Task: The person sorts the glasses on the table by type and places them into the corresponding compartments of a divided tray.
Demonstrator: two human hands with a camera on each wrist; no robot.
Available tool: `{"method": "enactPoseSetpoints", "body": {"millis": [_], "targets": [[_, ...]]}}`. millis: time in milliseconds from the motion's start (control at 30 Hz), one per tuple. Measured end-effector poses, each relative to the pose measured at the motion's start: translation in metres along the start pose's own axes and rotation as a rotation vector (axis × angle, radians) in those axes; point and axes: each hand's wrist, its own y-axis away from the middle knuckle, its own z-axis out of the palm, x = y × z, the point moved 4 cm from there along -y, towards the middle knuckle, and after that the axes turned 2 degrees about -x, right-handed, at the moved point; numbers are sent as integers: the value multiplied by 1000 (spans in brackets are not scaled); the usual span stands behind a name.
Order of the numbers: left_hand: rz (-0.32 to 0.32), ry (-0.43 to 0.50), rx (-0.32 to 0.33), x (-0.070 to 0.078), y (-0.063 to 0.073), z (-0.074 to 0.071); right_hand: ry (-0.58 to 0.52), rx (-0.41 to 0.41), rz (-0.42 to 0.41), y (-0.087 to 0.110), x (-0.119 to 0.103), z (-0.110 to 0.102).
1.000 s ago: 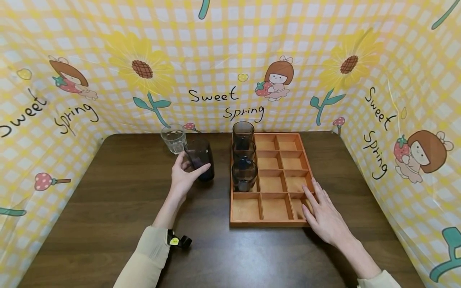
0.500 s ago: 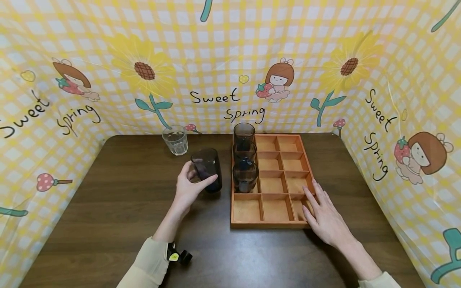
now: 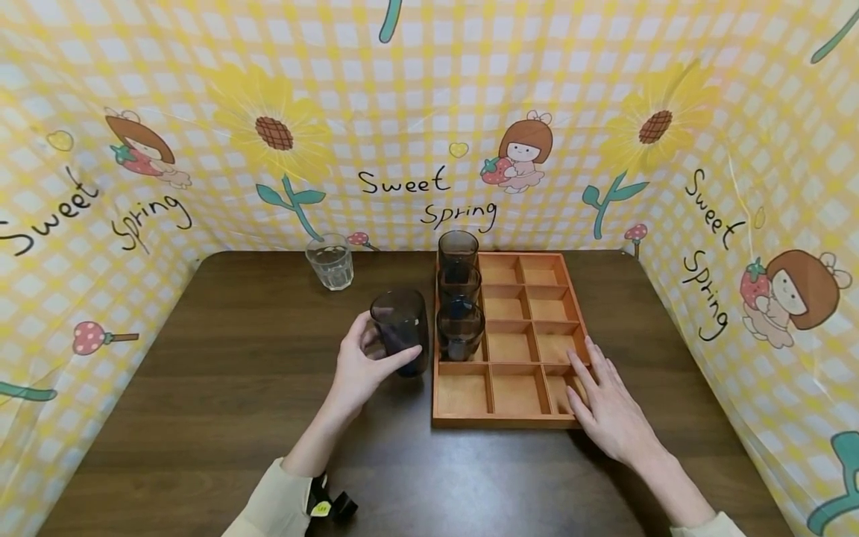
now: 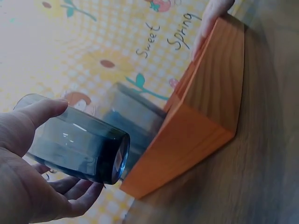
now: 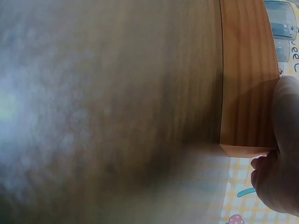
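Observation:
My left hand grips a dark smoke-tinted drinking glass, thumb on the near side and fingers round the far side. This glass is just left of the wooden compartment tray; the left wrist view shows its base tilted toward the tray's side wall. Three similar tinted glasses stand one behind another in the tray's left column, in the back three compartments. With fairly straight fingers, my right hand rests on the tray's right edge near the front corner; some fingertips reach inside.
A clear faceted glass stands at the back left of the dark wooden table. Yellow checked cloth with printed flowers walls in the back and both sides.
The left hand has carried the tinted glass rightward and nearer the person, away from the clear glass and up to the tray's left side. The right hand keeps its place on the tray.

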Motion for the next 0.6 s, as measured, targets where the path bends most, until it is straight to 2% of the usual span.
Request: {"method": "enactPoseSetpoints", "body": {"millis": [267,600], "targets": [[33,47,-54,10,15,11,-9,4,2,1,1,0],[65,-27,-132,12,23,34,-8,4,-1,1,1,2]]}}
